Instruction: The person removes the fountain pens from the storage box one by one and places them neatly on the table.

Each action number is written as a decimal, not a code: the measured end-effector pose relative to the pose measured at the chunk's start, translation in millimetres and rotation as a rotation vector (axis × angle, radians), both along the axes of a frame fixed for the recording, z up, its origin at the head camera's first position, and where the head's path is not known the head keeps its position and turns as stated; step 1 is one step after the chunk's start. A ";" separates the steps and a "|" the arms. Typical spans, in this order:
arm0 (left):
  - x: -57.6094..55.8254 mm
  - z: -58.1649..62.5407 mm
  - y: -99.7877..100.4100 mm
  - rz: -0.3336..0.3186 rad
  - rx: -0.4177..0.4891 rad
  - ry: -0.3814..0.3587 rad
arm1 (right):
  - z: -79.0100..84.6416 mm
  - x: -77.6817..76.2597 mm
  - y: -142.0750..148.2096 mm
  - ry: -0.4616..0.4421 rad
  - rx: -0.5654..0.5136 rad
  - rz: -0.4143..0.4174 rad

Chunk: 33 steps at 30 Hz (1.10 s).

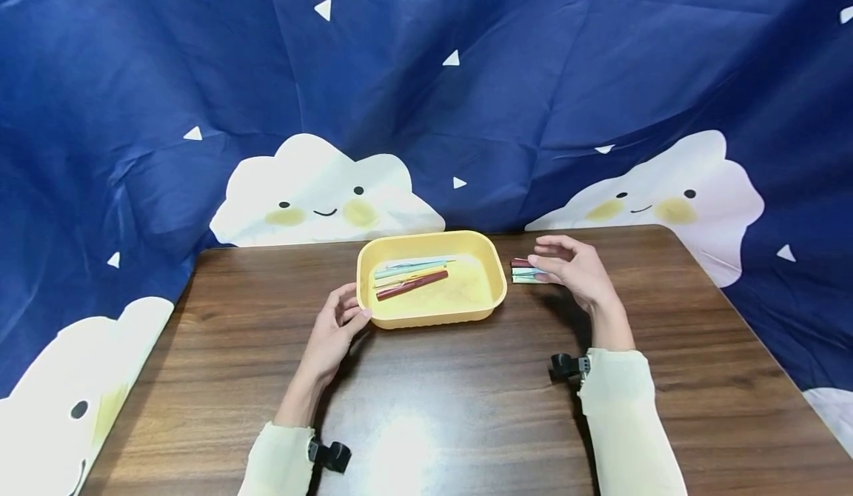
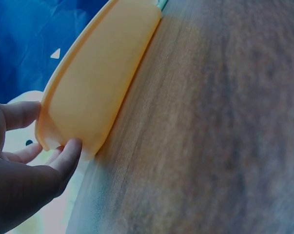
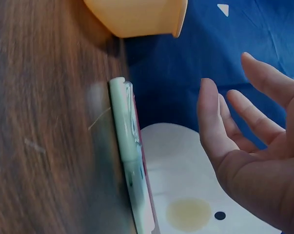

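A yellow plastic basin [image 1: 436,321] stands near the back of the table, with several pens in it, among them a dark red pen [image 1: 412,286]. My left hand [image 1: 333,331] grips the basin's left end, thumb at the front corner and fingers round the side. In the left wrist view, the fingertips touch the basin's wall [image 2: 88,73] and rim. To the basin's right, a mint green pen [image 3: 123,122] lies on the table alongside other pens, one of them dark red. Just above these pens hovers my right hand [image 1: 574,268], fingers spread and nothing between them.
The wooden table [image 1: 453,377] ends just behind the basin and the pens. A blue curtain [image 1: 413,81] with white smiling clouds hangs close behind that back edge. Black wrist cameras sit at both sleeves.
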<state>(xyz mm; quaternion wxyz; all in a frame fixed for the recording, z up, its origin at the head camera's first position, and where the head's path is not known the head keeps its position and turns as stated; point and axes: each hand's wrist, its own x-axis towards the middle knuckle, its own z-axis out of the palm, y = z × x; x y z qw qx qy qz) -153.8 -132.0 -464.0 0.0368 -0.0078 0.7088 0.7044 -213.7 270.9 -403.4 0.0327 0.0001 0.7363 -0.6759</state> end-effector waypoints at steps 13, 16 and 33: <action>2.2 -0.3 0.7 -0.002 0.000 -0.024 | 4.3 -7.1 -24.3 0.017 -0.018 0.078; 2.1 -0.3 -0.6 -0.001 -0.008 -0.029 | 3.0 -8.5 -31.1 0.006 0.002 0.087; -0.2 1.4 0.5 -0.003 0.006 -0.028 | 4.5 -21.3 -71.3 0.006 0.065 0.186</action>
